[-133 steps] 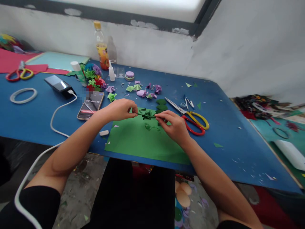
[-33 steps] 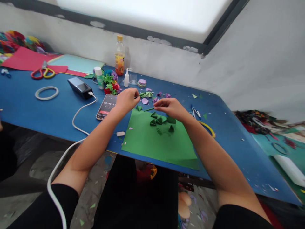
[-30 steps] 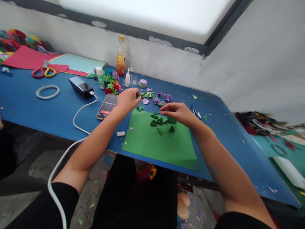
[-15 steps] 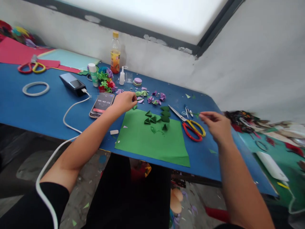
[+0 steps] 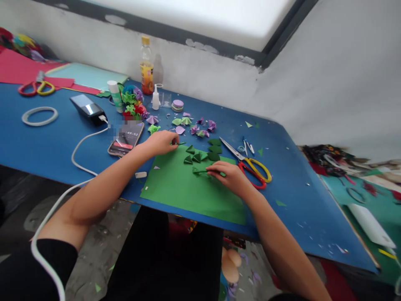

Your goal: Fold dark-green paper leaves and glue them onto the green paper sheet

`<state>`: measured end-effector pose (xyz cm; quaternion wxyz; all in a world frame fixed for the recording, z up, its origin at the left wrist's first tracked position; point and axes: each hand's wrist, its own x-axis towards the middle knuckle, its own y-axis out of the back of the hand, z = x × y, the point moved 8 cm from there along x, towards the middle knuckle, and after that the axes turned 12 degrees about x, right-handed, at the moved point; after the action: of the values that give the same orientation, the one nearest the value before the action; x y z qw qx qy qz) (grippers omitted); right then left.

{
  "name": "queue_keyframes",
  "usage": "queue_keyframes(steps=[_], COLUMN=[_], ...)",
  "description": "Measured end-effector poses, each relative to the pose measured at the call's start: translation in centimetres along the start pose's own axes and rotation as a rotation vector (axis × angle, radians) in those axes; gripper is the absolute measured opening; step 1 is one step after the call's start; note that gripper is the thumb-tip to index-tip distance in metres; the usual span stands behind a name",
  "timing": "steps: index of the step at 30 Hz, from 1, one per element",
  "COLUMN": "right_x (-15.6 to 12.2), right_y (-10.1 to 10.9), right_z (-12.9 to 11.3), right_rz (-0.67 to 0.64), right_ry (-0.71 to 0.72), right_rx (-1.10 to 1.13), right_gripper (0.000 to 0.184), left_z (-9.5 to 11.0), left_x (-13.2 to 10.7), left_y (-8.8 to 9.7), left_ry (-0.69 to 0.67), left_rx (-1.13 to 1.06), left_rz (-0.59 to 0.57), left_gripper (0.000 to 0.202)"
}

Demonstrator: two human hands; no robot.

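Note:
My left hand (image 5: pixel 164 142) is closed at the far left edge of a green paper sheet (image 5: pixel 184 190), its fingertips pinching a thin green strip (image 5: pixel 181 144). Over the middle of the sheet, my right hand (image 5: pixel 227 174) has its thumb and fingers pressed together on the stem-like end of a small green paper piece (image 5: pixel 196 171). Just beyond it lie several folded dark green paper cones (image 5: pixel 196 157) and dark green leaf-shaped pieces (image 5: pixel 214 149). Scissors (image 5: pixel 247 163) with red and yellow handles rest right of the sheet.
A phone (image 5: pixel 127 138) and an eraser (image 5: pixel 140 174) lie left of the sheet. Behind are purple paper flowers (image 5: pixel 202 133), a glue bottle (image 5: pixel 156 98), a drink bottle (image 5: pixel 146 67) and a glue stick (image 5: pixel 115 96). A white cable (image 5: pixel 73 159) crosses the table's left front edge.
My right hand has swung left from beyond the scissors to the middle of the green sheet and pinches a green piece there. My left hand has dropped slightly nearer, still pinching the strip.

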<state>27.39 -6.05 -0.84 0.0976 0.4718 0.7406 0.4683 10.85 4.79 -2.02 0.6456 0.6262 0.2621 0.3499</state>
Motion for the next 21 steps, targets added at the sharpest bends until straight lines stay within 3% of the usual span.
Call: queue_keyframes(steps=[6, 11, 14, 17, 21], right_x=[-0.9, -1.0, -1.2, -1.3, -1.4], right_y=[0.1, 0.1, 0.5, 0.3, -0.3], right_z=[0.0, -0.6, -0.3, 0.2, 0.3], right_rz=[0.052, 0.017, 0.068, 0.071, 0.022], right_ry=[-0.002, -0.024, -0.055, -0.085, -0.115], right_rx=[-0.087, 0.007, 0.007, -0.001, -0.021], right_gripper=[0.017, 0.016, 0.016, 0.015, 0.016], left_z=[0.6, 0.9, 0.9, 1.9, 4.5], left_x=[-0.2, -0.2, -0.3, -0.7, -1.7], left_y=[-0.2, -0.6, 0.0, 1.0, 1.3], left_ry=[-0.006, -0.025, -0.013, -0.061, -0.193], left_rx=[0.045, 0.050, 0.024, -0.137, -0.397], left_rz=[-0.024, -0.049, -0.023, -0.005, -0.124], left_gripper=[0.024, 0.023, 0.022, 0.021, 0.021])
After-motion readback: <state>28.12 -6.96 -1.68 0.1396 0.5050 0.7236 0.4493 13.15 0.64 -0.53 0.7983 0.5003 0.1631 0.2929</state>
